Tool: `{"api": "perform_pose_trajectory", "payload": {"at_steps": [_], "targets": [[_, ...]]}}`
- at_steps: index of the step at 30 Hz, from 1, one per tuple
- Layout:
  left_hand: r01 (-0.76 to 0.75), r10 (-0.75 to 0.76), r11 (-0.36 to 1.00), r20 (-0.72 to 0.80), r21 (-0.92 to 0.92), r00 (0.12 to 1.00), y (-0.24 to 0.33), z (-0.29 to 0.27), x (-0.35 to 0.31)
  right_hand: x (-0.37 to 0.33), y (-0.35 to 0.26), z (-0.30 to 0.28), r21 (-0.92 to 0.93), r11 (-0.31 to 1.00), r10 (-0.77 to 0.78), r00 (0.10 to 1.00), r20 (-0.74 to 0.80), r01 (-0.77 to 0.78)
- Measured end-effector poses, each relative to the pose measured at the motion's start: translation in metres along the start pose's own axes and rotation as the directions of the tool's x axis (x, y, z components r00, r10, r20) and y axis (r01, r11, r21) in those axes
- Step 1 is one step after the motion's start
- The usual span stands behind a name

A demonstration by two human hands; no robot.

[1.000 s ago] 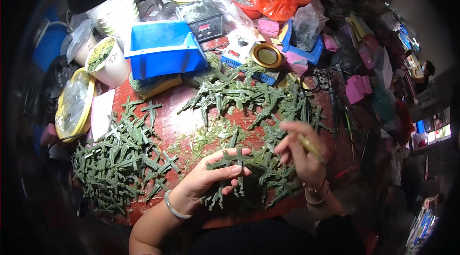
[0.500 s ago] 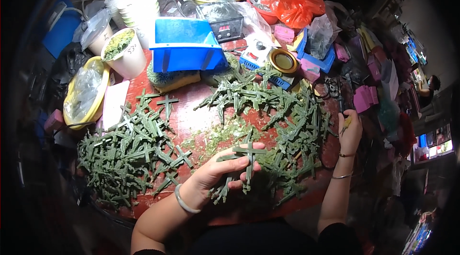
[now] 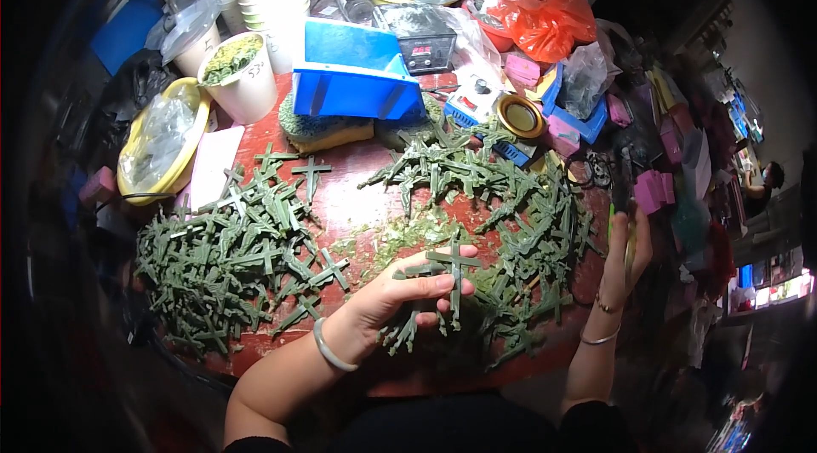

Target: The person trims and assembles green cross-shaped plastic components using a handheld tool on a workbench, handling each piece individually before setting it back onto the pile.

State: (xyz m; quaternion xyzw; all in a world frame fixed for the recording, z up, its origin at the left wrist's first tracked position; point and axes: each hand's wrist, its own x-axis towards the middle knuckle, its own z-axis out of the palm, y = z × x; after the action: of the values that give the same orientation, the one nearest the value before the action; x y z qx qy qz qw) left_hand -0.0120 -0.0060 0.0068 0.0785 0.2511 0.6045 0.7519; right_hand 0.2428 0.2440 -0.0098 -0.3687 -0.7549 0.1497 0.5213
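Observation:
My left hand (image 3: pixel 404 289) is closed around several small dark-green crosses, with one cross (image 3: pixel 457 264) standing out upright between thumb and fingers. More of them poke out below the palm. To the right, past the table's edge, my right hand (image 3: pixel 628 270) grips a tool with yellow-green handles (image 3: pixel 630 250); its working end is too dark to make out. A heap of green crosses (image 3: pixel 230 266) covers the left of the red table (image 3: pixel 340 185). A second heap (image 3: pixel 536 236) curves from the back middle round to the right. Pale green shavings (image 3: pixel 408 236) lie between the heaps.
At the back stand a blue bin (image 3: pixel 357 83) on sponges (image 3: pixel 328 131), white cups (image 3: pixel 242 83), a black box with a red display (image 3: pixel 421 40), and a small device with a round metal dish (image 3: pixel 521 117). A yellow basin (image 3: pixel 166 142) sits left; a red plastic bag (image 3: pixel 545 10) is at back right.
My right hand has turned, and more of the yellow-green handles shows along its fingers. My left hand keeps its hold on the crosses. The whole view has shifted slightly.

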Motion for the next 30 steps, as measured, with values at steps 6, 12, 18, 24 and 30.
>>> {"api": "perform_pose_trajectory", "payload": {"at_steps": [6,12,18,24,30], "targets": [[-0.005,0.009,0.998,-0.076,0.06,0.997,0.003,-0.001,0.002,-0.009,-0.084,0.004,0.012,0.891,-0.446,0.87,0.211,0.454],[0.002,-0.002,0.994,-0.002,0.11,1.0,0.003,-0.008,0.005,-0.017,-0.083,0.001,0.193,0.921,-0.388,0.848,0.362,0.339],[0.005,-0.008,0.995,0.032,0.1,0.999,0.0,-0.014,0.007,-0.02,-0.08,0.004,0.18,0.89,-0.456,0.805,0.379,0.42],[0.011,-0.013,0.994,0.017,0.107,1.0,0.001,-0.01,0.005,-0.021,-0.078,0.004,0.19,0.889,-0.458,0.784,0.42,0.417],[-0.005,0.001,0.995,0.036,0.099,0.999,0.002,-0.008,0.005,-0.021,-0.08,0.005,0.197,0.892,-0.452,0.782,0.429,0.407]]}}
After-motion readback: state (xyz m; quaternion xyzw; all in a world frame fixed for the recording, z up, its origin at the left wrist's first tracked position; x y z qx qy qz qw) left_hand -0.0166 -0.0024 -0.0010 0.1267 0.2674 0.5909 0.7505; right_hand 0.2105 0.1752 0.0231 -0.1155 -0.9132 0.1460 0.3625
